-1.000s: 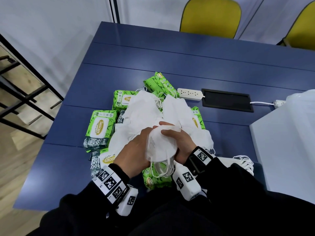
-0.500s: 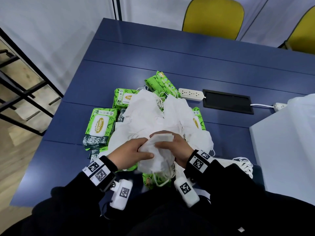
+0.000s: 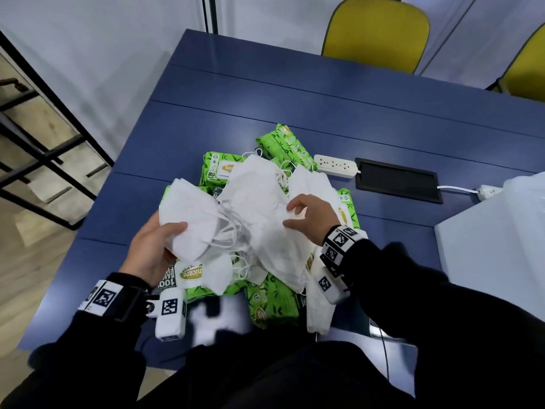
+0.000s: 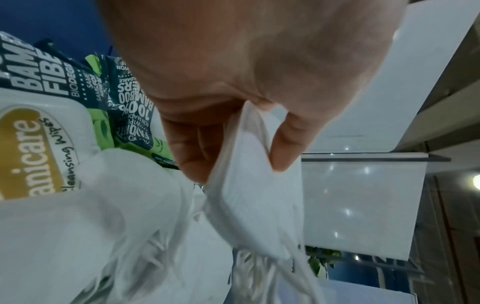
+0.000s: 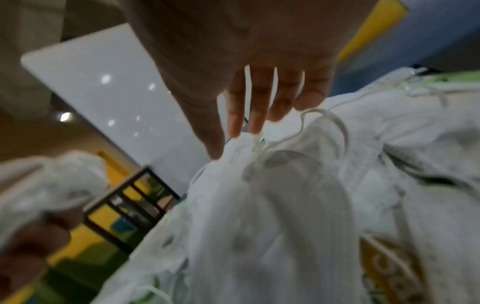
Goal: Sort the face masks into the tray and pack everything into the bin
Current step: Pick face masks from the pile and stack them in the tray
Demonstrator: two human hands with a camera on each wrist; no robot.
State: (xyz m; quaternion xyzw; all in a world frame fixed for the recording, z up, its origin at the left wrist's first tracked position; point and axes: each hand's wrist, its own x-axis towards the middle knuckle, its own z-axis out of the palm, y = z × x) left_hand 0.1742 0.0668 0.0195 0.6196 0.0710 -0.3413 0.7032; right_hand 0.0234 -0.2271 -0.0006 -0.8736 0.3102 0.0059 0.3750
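Note:
A heap of white face masks (image 3: 259, 219) lies on green wipe packs (image 3: 272, 301) in the middle of the blue table (image 3: 295, 113). My left hand (image 3: 150, 249) grips a stack of folded white masks (image 3: 191, 219) at the heap's left side, thumb on top; the left wrist view shows that stack (image 4: 249, 185) pinched between thumb and fingers. My right hand (image 3: 309, 218) hovers over the heap's right side with fingers loosely spread, holding nothing. In the right wrist view its fingertips (image 5: 255, 125) touch ear loops and masks (image 5: 285, 205). A white bin (image 3: 501, 240) stands at the right.
A white power strip (image 3: 334, 166) and a black cable hatch (image 3: 396, 180) lie behind the heap, with a cord running right. Two yellow chairs (image 3: 377, 33) stand at the far edge. A black metal rack (image 3: 35, 160) is off the left side.
Both hands were together on one bunch of masks near my body. Now they are apart: the left carried the stack to the left, the right let go and moved over the heap.

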